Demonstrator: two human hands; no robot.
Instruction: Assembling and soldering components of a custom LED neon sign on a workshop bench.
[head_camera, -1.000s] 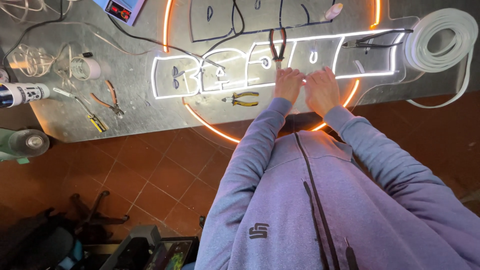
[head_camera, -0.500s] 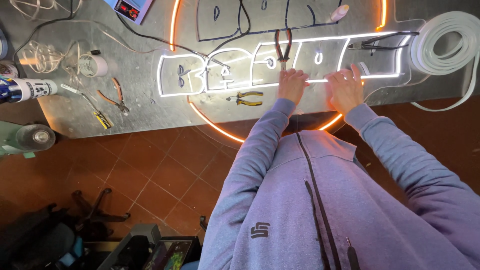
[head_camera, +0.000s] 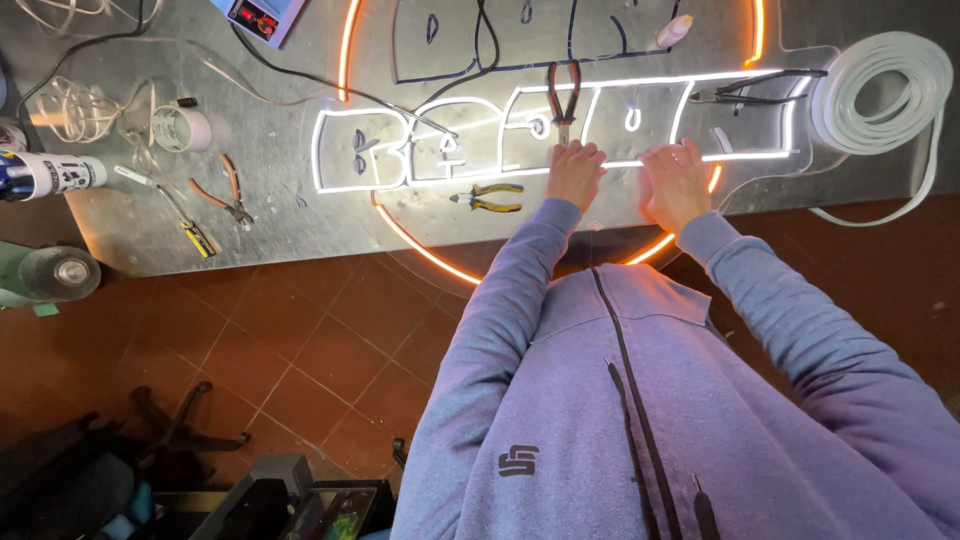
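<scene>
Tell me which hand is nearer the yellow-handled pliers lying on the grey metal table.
Left. The left hand rests on the glowing white strip just right of the yellow-handled pliers; the right hand sits farther right, beyond the left one.

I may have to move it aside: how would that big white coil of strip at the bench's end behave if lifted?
The white coil looks floppy: it is loosely wound and a loose tail trails over the bench edge. It would probably sag and unwind rather than hold its shape. It seems light for its bulk.

Bare bench left of yellow-handled pliers (head_camera: 487, 196), red-handled pliers (head_camera: 563, 98) above hands, strip coil (head_camera: 878, 92) blocking right
</scene>
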